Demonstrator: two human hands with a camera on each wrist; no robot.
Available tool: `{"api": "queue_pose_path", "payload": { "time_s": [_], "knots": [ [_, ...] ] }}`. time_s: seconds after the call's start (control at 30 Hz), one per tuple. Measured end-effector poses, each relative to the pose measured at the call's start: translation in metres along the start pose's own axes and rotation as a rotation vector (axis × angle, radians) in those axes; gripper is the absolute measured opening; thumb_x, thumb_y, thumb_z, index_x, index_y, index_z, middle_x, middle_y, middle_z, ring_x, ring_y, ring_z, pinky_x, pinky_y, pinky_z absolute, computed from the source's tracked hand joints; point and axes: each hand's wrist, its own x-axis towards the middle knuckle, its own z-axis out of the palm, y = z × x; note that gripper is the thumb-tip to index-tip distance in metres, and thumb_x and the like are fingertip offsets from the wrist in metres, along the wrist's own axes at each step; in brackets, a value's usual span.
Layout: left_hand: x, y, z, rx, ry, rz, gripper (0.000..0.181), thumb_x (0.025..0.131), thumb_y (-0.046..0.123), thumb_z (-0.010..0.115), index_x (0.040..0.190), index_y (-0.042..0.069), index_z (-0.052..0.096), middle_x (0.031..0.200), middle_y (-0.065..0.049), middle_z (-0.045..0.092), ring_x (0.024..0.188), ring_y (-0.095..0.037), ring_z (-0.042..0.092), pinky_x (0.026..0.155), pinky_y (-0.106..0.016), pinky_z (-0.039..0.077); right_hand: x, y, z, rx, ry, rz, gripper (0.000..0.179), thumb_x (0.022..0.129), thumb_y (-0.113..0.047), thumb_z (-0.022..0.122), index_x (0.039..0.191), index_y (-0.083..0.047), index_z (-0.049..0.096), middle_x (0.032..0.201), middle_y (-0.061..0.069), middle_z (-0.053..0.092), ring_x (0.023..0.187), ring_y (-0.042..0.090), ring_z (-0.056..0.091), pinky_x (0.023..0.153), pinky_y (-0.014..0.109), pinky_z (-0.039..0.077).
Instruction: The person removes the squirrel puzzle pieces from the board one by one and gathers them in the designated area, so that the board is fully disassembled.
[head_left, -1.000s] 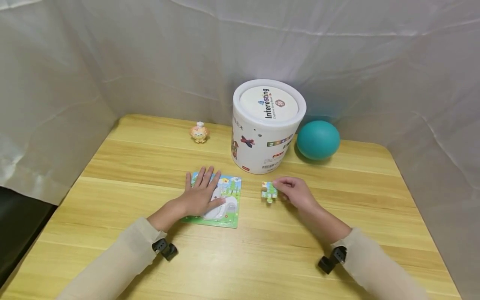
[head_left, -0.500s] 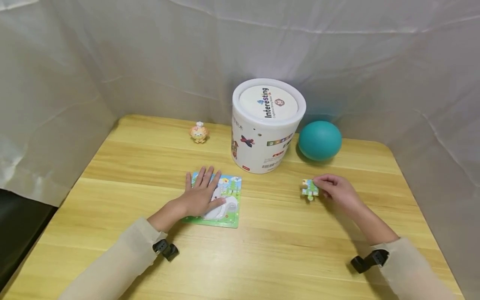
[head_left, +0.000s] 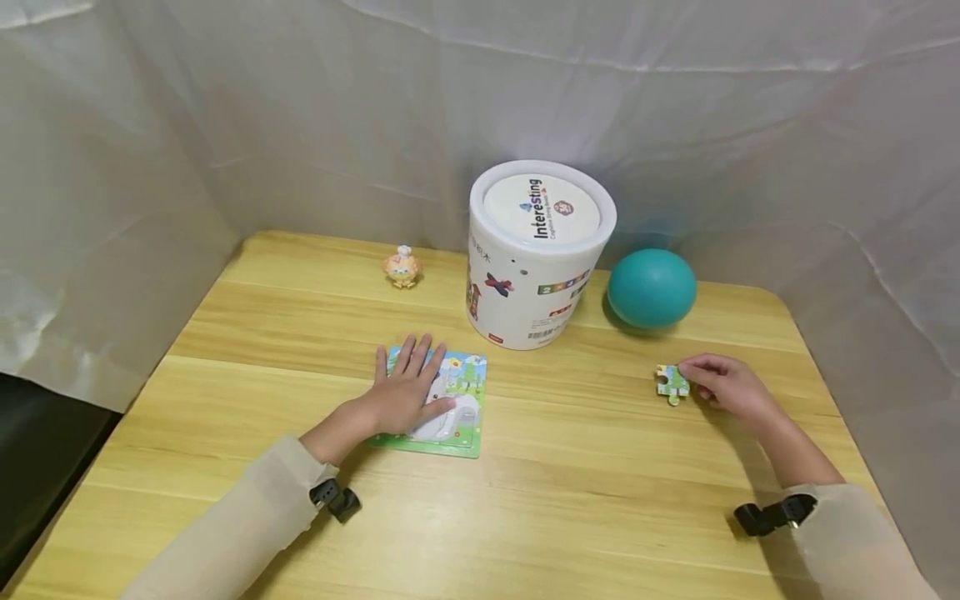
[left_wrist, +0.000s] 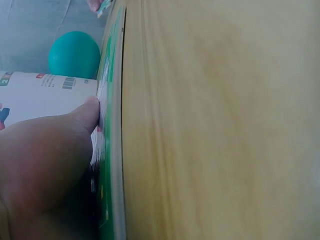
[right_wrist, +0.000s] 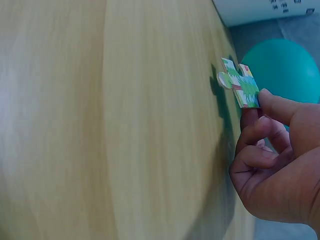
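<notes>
In the head view my left hand (head_left: 401, 402) lies with fingers spread on a picture puzzle board (head_left: 467, 435), covering its left part. The board shows a grey-white animal, trees and green grass; in the left wrist view its green edge (left_wrist: 106, 200) runs under my thumb. Over at the right, my right hand (head_left: 731, 387) pinches a jigsaw piece (head_left: 673, 383) between thumb and fingers at its right side. The right wrist view shows this jigsaw piece (right_wrist: 240, 85), printed with green trees, held a little off the table, its shadow beside it.
A white tub (head_left: 525, 292) with a lid marked "Interesting" stands behind the puzzle board. Right of it sits a teal ball (head_left: 652, 288), just behind my right hand. A small orange toy figure (head_left: 403, 268) stands at the back left. Grey cloth (head_left: 360, 108) hangs around the wooden table (head_left: 540, 517).
My right hand has carried the jigsaw piece to the right, from near the tub to in front of the teal ball. My left hand has stayed on the board.
</notes>
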Motion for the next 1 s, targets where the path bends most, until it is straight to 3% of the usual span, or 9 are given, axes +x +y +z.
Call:
{"api": "queue_pose_path", "payload": {
  "time_s": [0.2, 0.43, 0.8, 1.0],
  "knots": [
    [0.0, 0.003, 0.001, 0.024, -0.017, -0.016, 0.089, 0.105, 0.055, 0.045, 0.163, 0.003, 0.001, 0.167, -0.024, -0.011, 0.152, -0.045, -0.015, 0.11, -0.075, -0.014, 0.001, 0.013, -0.007, -0.1, 0.039, -0.006, 0.046, 0.105, -0.037, 0.057, 0.124, 0.005, 0.062, 0.093, -0.003, 0.058, 0.076, 0.011, 0.05, 0.063, 0.027, 0.047],
    [-0.001, 0.003, -0.001, 0.033, -0.004, -0.019, 0.089, 0.105, 0.055, 0.046, 0.163, 0.004, 0.003, 0.168, -0.023, -0.01, 0.153, -0.044, -0.014, 0.11, -0.075, -0.014, -0.002, 0.017, -0.004, -0.276, 0.141, -0.082, 0.05, 0.104, -0.041, 0.058, 0.123, 0.004, 0.067, 0.105, 0.004, 0.066, 0.087, 0.009, 0.053, 0.069, 0.023, 0.049],
    [-0.001, 0.004, -0.002, 0.022, 0.006, -0.016, 0.088, 0.105, 0.054, 0.047, 0.163, 0.004, 0.005, 0.168, -0.023, -0.008, 0.153, -0.044, -0.012, 0.11, -0.075, -0.013, -0.003, 0.016, -0.001, -0.282, 0.168, -0.075, 0.049, 0.104, -0.041, 0.057, 0.121, 0.005, 0.066, 0.097, 0.008, 0.063, 0.08, 0.013, 0.051, 0.063, 0.025, 0.046],
    [-0.001, 0.001, -0.001, -0.015, 0.04, -0.023, 0.088, 0.103, 0.052, 0.052, 0.164, 0.005, 0.009, 0.168, -0.023, -0.004, 0.154, -0.045, -0.009, 0.111, -0.074, -0.012, -0.008, 0.005, 0.007, -0.312, 0.191, -0.142, 0.044, 0.105, -0.038, 0.058, 0.118, 0.002, 0.068, 0.095, 0.011, 0.065, 0.076, 0.013, 0.05, 0.06, 0.026, 0.044]
  ]
}}
